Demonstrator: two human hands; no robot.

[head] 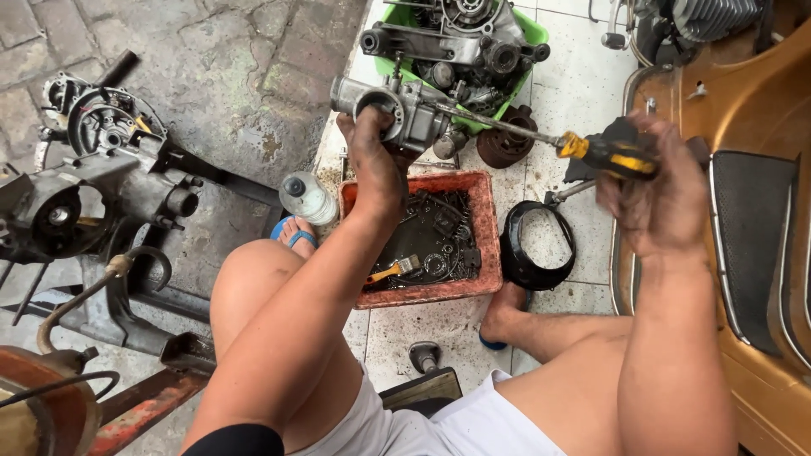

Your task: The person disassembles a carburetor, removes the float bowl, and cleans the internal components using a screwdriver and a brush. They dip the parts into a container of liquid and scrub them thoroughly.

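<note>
Left hand (378,165) grip clamped around the carburetor (404,108), held up in the air, throat opening facing the camera. Right hand (655,196) grip closed on the yellow-black handle of the screwdriver (583,150); shaft runs from that grip across to the carb body, tip touching it on the side facing the right hand.

Below the left grip: orange tray (486,228) on the floor, oily, full of small parts plus a brush (394,270). Tray's near rim sits between the two feet. Clear bottle (307,198) just beside the tray's edge, on the outer side of the left grip.

Beyond the carb: green tub (534,32) with an engine block (452,46), close behind, little clearance there. Black ring housing (537,247) lies under the screwdriver shaft, near the tray. Scooter body (748,169) crowds the right grip's outer side. Engine casing (93,186) is well apart, outside the left arm.
</note>
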